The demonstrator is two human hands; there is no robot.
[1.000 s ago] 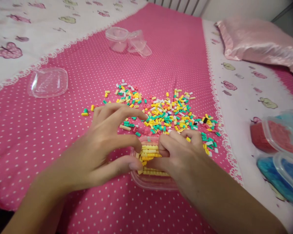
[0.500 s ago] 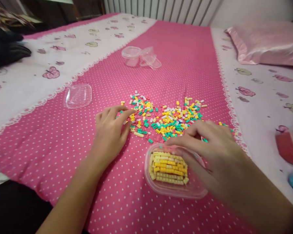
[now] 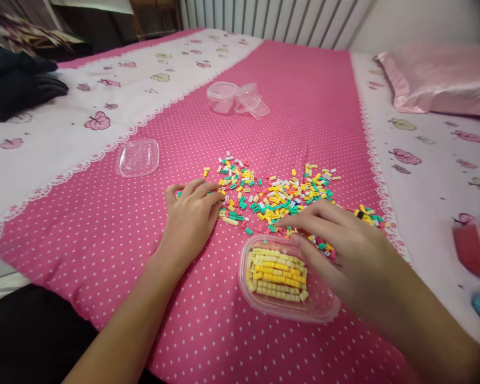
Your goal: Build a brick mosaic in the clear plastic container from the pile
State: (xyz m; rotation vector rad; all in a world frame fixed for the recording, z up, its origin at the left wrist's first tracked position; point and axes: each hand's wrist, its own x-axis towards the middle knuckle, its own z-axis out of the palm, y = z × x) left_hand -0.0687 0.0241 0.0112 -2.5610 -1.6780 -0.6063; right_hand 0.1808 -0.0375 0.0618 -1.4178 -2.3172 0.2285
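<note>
Small toy building bricks point(image 3: 282, 200) in yellow, green, white and red lie scattered in a loose pile on the pink bedspread. My left hand point(image 3: 194, 210) rests at the pile's left edge, palm down, fingers spread and bent, with the tips among bricks. Over the far right rim of a clear plastic container point(image 3: 324, 306) reaches my right hand point(image 3: 340, 245), thumb and fingers apart, fingertips close to the near bricks. Inside the container sit rows of joined yellow and cream bricks point(image 3: 278, 274). No brick is visible in either hand; the right palm is hidden.
A clear lid point(image 3: 138, 158) lies left of the pile. Farther back stand more clear containers point(image 3: 222, 96) with lids. A pink pillow point(image 3: 440, 77) is at the back right, a red container point(image 3: 474, 248) at the right edge, and dark cloth point(image 3: 20, 85) at the far left.
My right hand has shifted slightly forward from above the container toward the bricks. The fingers of my left hand are bent a little more. The view has moved slightly.
</note>
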